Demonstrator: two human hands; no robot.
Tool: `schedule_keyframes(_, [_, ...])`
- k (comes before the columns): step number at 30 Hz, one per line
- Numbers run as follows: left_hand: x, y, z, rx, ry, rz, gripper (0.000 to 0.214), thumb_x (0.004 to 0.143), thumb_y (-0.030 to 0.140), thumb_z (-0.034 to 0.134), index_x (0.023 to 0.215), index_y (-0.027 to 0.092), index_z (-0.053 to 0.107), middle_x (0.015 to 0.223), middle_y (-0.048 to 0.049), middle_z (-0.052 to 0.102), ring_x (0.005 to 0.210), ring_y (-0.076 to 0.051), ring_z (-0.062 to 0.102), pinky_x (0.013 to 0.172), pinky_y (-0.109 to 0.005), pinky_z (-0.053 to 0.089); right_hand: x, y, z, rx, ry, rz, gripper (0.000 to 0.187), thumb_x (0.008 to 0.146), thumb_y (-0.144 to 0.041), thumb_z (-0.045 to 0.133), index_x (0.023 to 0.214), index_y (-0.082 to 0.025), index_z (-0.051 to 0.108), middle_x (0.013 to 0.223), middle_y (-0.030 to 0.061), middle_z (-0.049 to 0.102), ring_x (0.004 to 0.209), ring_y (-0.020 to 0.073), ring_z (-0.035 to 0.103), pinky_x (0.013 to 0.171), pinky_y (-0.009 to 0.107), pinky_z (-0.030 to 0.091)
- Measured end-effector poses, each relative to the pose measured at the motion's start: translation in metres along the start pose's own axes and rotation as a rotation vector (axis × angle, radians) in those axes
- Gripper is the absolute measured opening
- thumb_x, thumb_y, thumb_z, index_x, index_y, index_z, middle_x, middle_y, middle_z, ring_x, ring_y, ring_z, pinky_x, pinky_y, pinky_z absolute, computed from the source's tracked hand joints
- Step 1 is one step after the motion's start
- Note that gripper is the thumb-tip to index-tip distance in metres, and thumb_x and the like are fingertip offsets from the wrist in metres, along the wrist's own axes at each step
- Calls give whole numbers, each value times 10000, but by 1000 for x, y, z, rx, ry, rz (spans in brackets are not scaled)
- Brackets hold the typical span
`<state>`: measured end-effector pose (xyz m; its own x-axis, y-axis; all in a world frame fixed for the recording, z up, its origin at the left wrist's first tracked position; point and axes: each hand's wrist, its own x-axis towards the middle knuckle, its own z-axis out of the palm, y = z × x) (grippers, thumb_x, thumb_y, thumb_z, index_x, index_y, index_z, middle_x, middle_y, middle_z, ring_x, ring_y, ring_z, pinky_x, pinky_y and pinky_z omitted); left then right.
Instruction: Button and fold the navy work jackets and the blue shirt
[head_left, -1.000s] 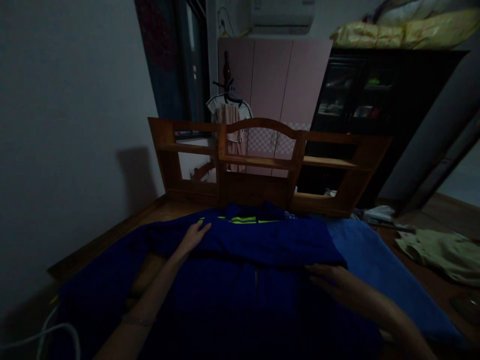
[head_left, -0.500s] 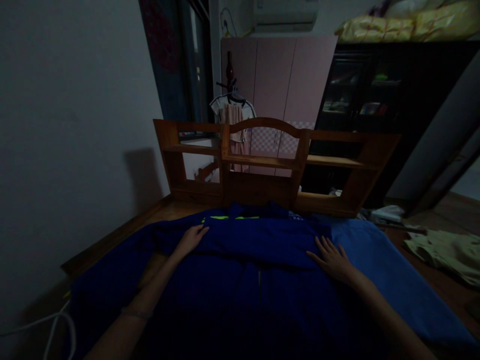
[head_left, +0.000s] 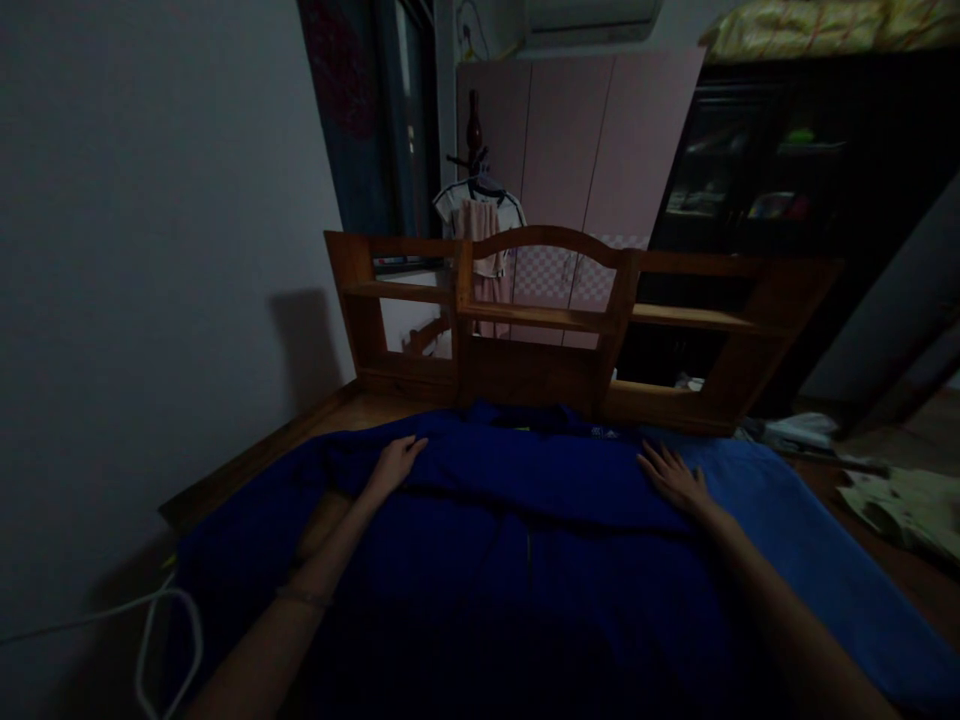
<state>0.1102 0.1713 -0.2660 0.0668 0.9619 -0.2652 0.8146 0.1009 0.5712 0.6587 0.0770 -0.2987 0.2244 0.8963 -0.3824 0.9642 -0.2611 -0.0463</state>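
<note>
A dark blue garment [head_left: 525, 520] lies spread across a wooden bed platform [head_left: 247, 465], its far edge folded over towards me. My left hand [head_left: 395, 462] rests flat on the left end of that fold, fingers stretched out. My right hand [head_left: 675, 478] lies flat on the fold's right end, fingers spread. Neither hand holds anything. A lighter blue cloth [head_left: 795, 540] lies under the garment on the right.
A wooden headboard with shelves [head_left: 555, 320] stands just beyond the garment. Behind it are a clothes stand with hanging shirts [head_left: 480, 210], pink cupboards [head_left: 585, 150] and a dark cabinet [head_left: 772, 180]. A pale garment [head_left: 900, 505] lies on the floor at right. A white cable [head_left: 161, 625] loops at lower left.
My right hand has slid up and outward along the fold, pressing it flat. The yellow-green stripe seen earlier is now covered. The left hand stays in place.
</note>
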Motion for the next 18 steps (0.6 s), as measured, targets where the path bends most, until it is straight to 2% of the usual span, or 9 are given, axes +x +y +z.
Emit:
schedule_keyframes(3, [0, -1, 1, 31, 27, -25, 392, 843, 475, 442, 896, 166, 678, 880, -66, 715, 823, -227, 656, 727, -275, 461, 1, -4, -10, -58, 178, 23, 631, 927, -564, 207, 1477, -255, 213, 1499, 145, 286, 1371, 343, 254, 1047, 657, 104])
schedule_keyframes(5, [-1, 0, 2, 58, 58, -45, 358, 829, 450, 478, 916, 161, 669, 896, -77, 711, 815, -221, 656, 726, -269, 455, -5, -29, -25, -64, 319, -47, 614, 941, -529, 231, 1480, -235, 207, 1510, 140, 263, 1383, 316, 236, 1076, 620, 85])
schedule_keyframes(7, [-3, 2, 1, 87, 79, -57, 332, 823, 440, 493, 893, 164, 664, 837, -70, 707, 758, -209, 655, 698, -262, 447, -17, -68, -44, -22, 365, -195, 595, 950, -511, 243, 1481, -245, 202, 1528, 115, 225, 1397, 286, 209, 1101, 571, 102])
schedule_keyframes(10, [-9, 10, -5, 130, 94, -65, 300, 828, 436, 494, 865, 186, 657, 710, -39, 683, 687, -192, 643, 641, -248, 426, -41, -141, -68, 93, 233, -506, 588, 942, -544, 267, 1472, -294, 220, 1541, 70, 198, 1413, 256, 172, 1120, 508, 144])
schedule_keyframes(13, [-18, 17, -26, 178, 138, -91, 334, 857, 460, 447, 933, 203, 646, 655, -27, 663, 670, -193, 636, 624, -251, 414, -65, -214, -78, 248, 2, -749, 600, 930, -590, 252, 1466, -325, 224, 1541, 56, 200, 1411, 253, 182, 1112, 490, 193])
schedule_keyframes(15, [-28, 16, -48, 241, 234, -124, 389, 876, 500, 395, 986, 214, 635, 711, -41, 677, 704, -209, 641, 642, -269, 424, -75, -258, -75, 329, -91, -864, 630, 909, -619, 287, 1465, -327, 229, 1548, 54, 171, 1412, 270, 170, 1116, 502, 169])
schedule_keyframes(18, [-49, 2, -88, 346, 400, -169, 444, 858, 548, 391, 1015, 205, 625, 897, -84, 686, 846, -249, 639, 740, -316, 454, -76, -314, -58, 386, -128, -936, 750, 855, -647, 400, 1473, -258, 230, 1541, 103, 172, 1413, 303, 149, 1119, 528, 121])
